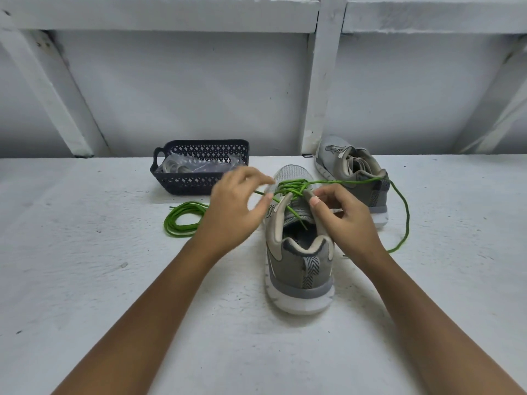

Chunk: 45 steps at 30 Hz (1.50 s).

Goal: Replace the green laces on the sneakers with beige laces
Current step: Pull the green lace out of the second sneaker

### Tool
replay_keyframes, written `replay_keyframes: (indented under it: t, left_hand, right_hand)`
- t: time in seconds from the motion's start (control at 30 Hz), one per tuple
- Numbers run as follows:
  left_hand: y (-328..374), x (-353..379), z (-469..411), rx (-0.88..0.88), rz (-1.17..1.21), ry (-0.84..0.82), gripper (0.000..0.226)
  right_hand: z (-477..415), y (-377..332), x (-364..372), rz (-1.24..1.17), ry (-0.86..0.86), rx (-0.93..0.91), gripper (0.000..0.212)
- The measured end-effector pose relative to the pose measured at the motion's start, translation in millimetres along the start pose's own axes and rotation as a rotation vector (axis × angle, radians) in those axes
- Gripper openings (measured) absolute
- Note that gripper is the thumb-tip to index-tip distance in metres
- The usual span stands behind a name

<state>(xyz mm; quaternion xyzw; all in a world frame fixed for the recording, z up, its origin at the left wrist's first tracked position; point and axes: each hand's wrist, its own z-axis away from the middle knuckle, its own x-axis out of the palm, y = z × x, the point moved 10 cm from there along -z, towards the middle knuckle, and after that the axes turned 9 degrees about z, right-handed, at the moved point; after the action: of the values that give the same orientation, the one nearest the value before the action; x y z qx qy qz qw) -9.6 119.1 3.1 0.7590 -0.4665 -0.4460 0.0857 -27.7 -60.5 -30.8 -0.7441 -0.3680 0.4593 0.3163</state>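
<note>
The grey, white-soled sneaker [299, 252] stands mid-surface, heel toward the person. A green lace [293, 186] crosses its upper eyelets, and one end loops out to the right. The right hand [345, 215] grips the sneaker's right eyelet flap, thumb inside. The blurred left hand [236, 206] is loosely curled by the lace; whether it grips cannot be told. A coiled lace [182, 220] lies left. The rough white surface [85, 280] meets a white beamed wall [171, 95]. A dark basket [199, 166] and second sneaker [353, 175] sit along the back edge; bare surface lies toward the front corners.
</note>
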Motion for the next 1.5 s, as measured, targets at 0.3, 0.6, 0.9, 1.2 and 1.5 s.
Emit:
replay_keyframes:
  t: [0.3, 0.6, 0.9, 1.2, 1.5]
  left_hand:
    - [-27.7, 3.7, 2.3, -0.376, 0.204, 0.064, 0.01]
    - [-59.5, -30.6, 8.1, -0.569, 0.304, 0.201, 0.037]
    - [-23.1, 11.5, -3.3, -0.357, 0.224, -0.113, 0.031]
    - [2.8, 14.3, 2.2, -0.329, 0.333, -0.079, 0.007]
    - [2.4, 28.9, 24.2, -0.409, 0.232, -0.178, 0.035]
  right_hand:
    - [-1.2, -0.3, 0.4, 0.0, -0.001, -0.011, 0.013]
    - [-3.9, -1.1, -3.9, 0.052, 0.031, -0.046, 0.006]
    - [-25.3, 14.1, -2.1, 0.549, -0.026, -0.042, 0.041]
    - [-13.6, -26.6, -23.9, 0.227, -0.076, -0.069, 0.016]
    - [24.4, -30.9, -27.5, 0.395, -0.273, -0.158, 0.035]
